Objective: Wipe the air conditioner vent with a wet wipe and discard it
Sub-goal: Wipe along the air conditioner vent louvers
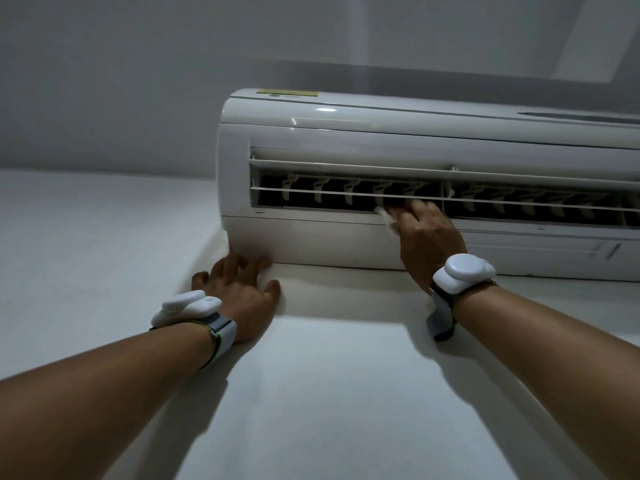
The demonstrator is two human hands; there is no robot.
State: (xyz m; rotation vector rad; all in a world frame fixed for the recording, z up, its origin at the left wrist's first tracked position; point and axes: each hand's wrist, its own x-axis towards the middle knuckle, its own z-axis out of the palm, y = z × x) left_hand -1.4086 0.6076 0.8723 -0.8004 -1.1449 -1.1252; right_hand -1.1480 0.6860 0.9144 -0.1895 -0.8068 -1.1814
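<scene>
A white wall-mounted air conditioner fills the upper right of the head view. Its vent is a long dark slot with horizontal louvres and small vertical fins. My right hand reaches into the vent's lower edge near the middle and holds a white wet wipe against it; only a crumpled bit of the wipe shows to the left of the fingers. My left hand rests flat on the wall just below the unit's left bottom corner, fingers spread.
The white wall spreads out below and left of the unit. The ceiling lies close above it. The unit's right end runs out of frame. Both wrists wear white sensor bands.
</scene>
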